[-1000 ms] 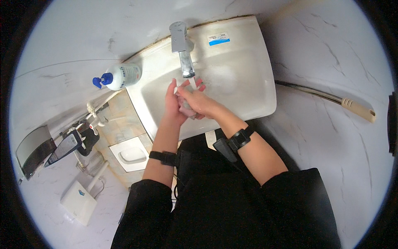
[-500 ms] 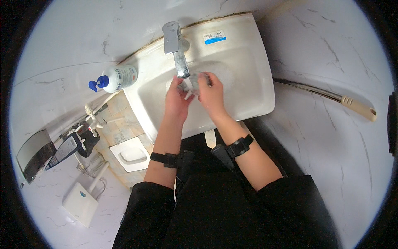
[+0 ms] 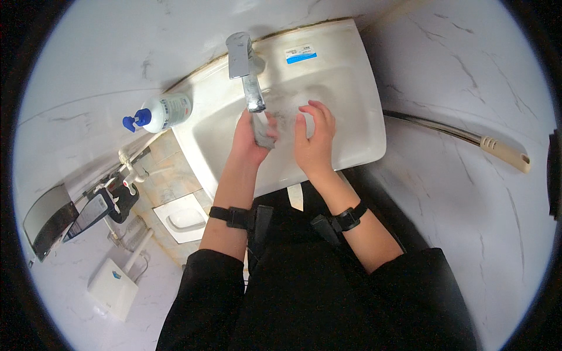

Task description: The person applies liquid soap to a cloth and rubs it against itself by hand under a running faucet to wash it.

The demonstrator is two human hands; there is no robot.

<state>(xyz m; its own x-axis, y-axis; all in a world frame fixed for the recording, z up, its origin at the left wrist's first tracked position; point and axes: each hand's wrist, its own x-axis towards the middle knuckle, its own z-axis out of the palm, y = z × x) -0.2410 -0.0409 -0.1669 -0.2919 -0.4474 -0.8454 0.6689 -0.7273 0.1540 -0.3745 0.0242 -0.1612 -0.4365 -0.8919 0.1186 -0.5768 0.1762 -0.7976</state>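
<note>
Under the chrome faucet, my left hand is closed around a small, wet grey cloth, and water runs down onto it. Part of the cloth is hidden by the fingers. My right hand is held apart from it, over the right half of the white washbasin. Its fingers are curved and spread, with nothing between them.
A pump bottle with a blue top stands on the basin's left rim. A metal pole with a beige grip leans at the right. Lower left are a squat toilet, a wall tap and a white cistern.
My right hand has let go of the grey cloth and moved away to the right. The left hand keeps the cloth under the faucet, slightly lower.
</note>
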